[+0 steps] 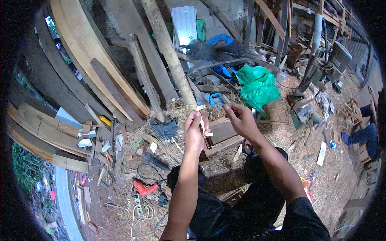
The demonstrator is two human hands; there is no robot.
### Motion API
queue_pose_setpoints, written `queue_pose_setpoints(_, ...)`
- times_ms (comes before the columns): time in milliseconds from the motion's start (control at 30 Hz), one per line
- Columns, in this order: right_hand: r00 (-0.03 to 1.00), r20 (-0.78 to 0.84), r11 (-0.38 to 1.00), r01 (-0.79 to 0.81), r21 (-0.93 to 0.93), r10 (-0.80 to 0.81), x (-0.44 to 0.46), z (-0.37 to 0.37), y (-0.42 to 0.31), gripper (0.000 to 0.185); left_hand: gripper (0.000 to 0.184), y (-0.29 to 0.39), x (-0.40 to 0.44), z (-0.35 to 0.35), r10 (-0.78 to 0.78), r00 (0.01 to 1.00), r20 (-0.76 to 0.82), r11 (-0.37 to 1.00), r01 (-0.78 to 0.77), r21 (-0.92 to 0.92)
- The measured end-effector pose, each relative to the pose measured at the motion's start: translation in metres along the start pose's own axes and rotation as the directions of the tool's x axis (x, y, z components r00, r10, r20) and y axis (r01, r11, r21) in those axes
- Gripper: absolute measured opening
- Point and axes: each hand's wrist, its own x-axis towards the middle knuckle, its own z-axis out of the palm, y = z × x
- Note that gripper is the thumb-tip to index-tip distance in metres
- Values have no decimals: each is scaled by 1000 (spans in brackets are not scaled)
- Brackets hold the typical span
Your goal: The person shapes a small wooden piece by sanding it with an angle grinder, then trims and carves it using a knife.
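My left hand (196, 127) is closed around a narrow, cream-coloured strip (202, 120); its pale ends stick out above and below the fingers, and I cannot tell its material. To the right, my right hand (240, 119) is raised at about the same height, with thumb and forefinger pressed together. Whatever lies in that pinch, if anything, is too small to make out. The two hands are apart. Below and between them, a wooden box-like piece (225, 138) sits in front of my knees, partly hidden by the left hand.
A red power drill (145, 188) lies on the ground left of my legs, near a power strip (139, 209) with a white cord. Long planks (92, 56) lean at left. A green plastic bag (258, 86) lies ahead. Another person's leg (364, 134) shows at far right.
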Motion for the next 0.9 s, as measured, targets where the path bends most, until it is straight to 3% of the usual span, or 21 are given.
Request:
queue_pose_setpoints(100, 998, 64, 996, -18, -86, 24, 4, 1, 10, 34, 20, 2, -1, -5, 5, 999, -51, 998, -1, 63)
queue_pose_setpoints(200, 955, 126, 934, -292, 206, 270, 0, 6, -11, 34, 20, 6, -8, -8, 10, 973, -230, 988, 26, 152)
queue_pose_setpoints(267, 980, 145, 988, -145, 61, 135, 3, 14, -1, 37, 19, 5, -9, -13, 49, 943, -329, 977, 23, 210)
queue_pose_setpoints(333, 981, 185, 997, -56, -44, 64, 1, 26, 6, 38, 20, 13, -19, -13, 112, 938, -327, 951, -6, 308)
queue_pose_setpoints(367, 963, 246, 982, -68, -174, 111, -2, 27, 8, 28, 21, 11, -22, -24, 111, 946, -303, 943, -3, 334)
queue_pose_setpoints(467, 930, 348, 950, 208, -231, -119, 4, 52, 76, 11, 27, 4, -25, -61, 215, 937, -274, 835, -31, 549)
queue_pose_setpoints(500, 934, 347, 917, 210, -339, -86, 1, 54, 69, 23, 28, 10, -35, -67, 227, 929, -291, 803, -10, 596)
queue_pose_setpoints(567, 912, 393, 968, 193, -162, -116, 2, 58, 69, 26, 30, 38, -54, -68, 179, 915, -361, 799, 79, 596)
queue_pose_setpoints(600, 904, 421, 988, 123, -96, -72, 1, 58, 60, 24, 30, 38, -52, -91, 297, 906, -301, 756, -30, 654)
queue_pose_setpoints(633, 894, 447, 998, 47, -34, -27, 0, 57, 50, 25, 30, 50, -57, -93, 334, 875, -349, 757, -28, 653)
queue_pose_setpoints(700, 919, 387, 995, 100, -28, -81, -5, 61, 31, 26, 29, 76, -64, -94, 369, 844, -389, 773, -47, 633)
queue_pose_setpoints(733, 929, 354, 991, 128, -28, -110, -4, 65, 26, 27, 28, 87, -68, -96, 372, 847, -379, 788, -72, 612)
queue_pose_setpoints(767, 913, 407, 991, 83, -110, -31, 0, 72, 33, 30, 26, 93, -72, -102, 377, 830, -411, 790, -56, 610)
queue_pose_setpoints(867, 921, 379, 958, 188, -218, -95, -1, 92, 40, 30, 30, 82, -81, -149, 429, 831, -353, 710, -68, 701)
queue_pose_setpoints(900, 894, 445, 962, 166, -216, -55, 0, 102, 48, 28, 31, 70, -90, -161, 378, 820, -431, 775, -26, 631)
